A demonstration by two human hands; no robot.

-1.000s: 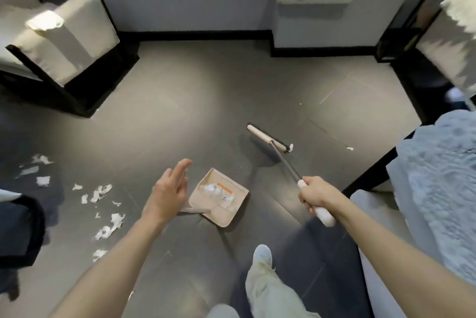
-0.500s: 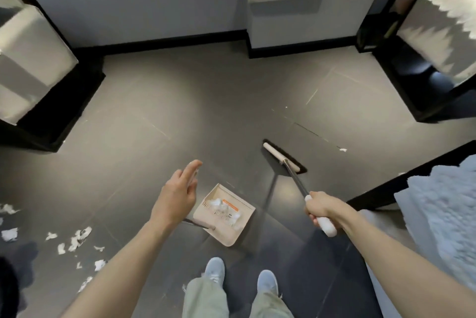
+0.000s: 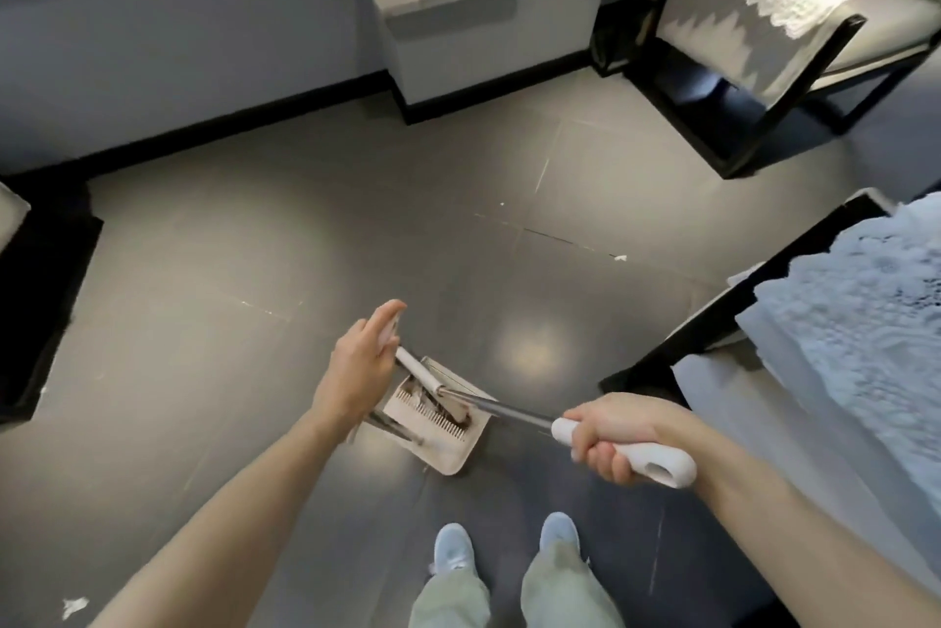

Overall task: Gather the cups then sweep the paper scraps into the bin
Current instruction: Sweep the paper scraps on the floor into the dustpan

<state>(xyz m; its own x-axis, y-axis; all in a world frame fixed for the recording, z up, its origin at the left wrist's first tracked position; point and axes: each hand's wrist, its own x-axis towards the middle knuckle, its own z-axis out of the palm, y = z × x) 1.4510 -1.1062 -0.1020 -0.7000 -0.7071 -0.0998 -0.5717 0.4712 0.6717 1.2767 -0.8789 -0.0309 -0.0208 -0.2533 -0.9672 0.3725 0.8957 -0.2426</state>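
Right hand (image 3: pixel 611 439) grips broom (image 3: pixel 509 409) at dustpan (image 3: pixel 450 452) — glossy grey tile floor (image 3: pixel 254 271).

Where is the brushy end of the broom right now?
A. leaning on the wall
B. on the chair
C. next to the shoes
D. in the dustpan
D: the broom's head sits inside the dustpan, while the right hand grips the white handle.
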